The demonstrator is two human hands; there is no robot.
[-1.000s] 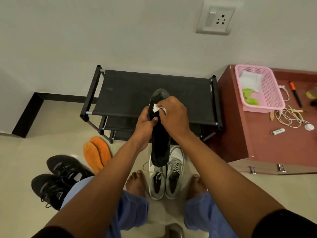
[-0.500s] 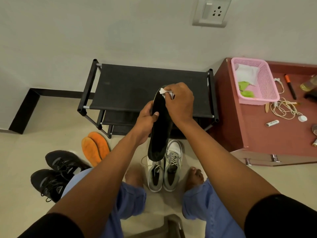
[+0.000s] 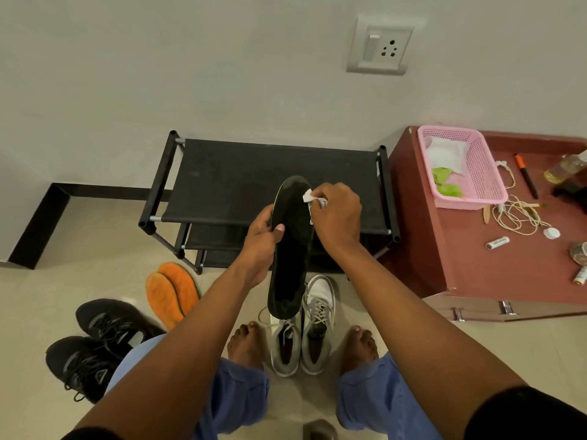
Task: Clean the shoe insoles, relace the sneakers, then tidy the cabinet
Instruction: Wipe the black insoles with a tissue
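Note:
A long black insole (image 3: 290,258) is held upright in front of me. My left hand (image 3: 262,241) grips its left edge near the middle, thumb on its face. My right hand (image 3: 336,214) pinches a small white wipe (image 3: 309,195) against the insole's upper right edge. Under the insole, a pair of grey and white sneakers (image 3: 303,331) stands on the floor between my bare feet. Two orange insoles (image 3: 171,290) lie on the floor to the left. A pair of black sneakers (image 3: 95,341) sits at the lower left.
A black shoe rack (image 3: 228,182) stands against the wall ahead. To the right is a reddish cabinet (image 3: 476,268) with a pink basket (image 3: 476,173), a tangled white cord (image 3: 517,214), an orange pen (image 3: 525,174) and small bottles on it.
My right hand with the wipe moved from mid insole up to its top, then slid to the upper right edge. The left hand kept its grip.

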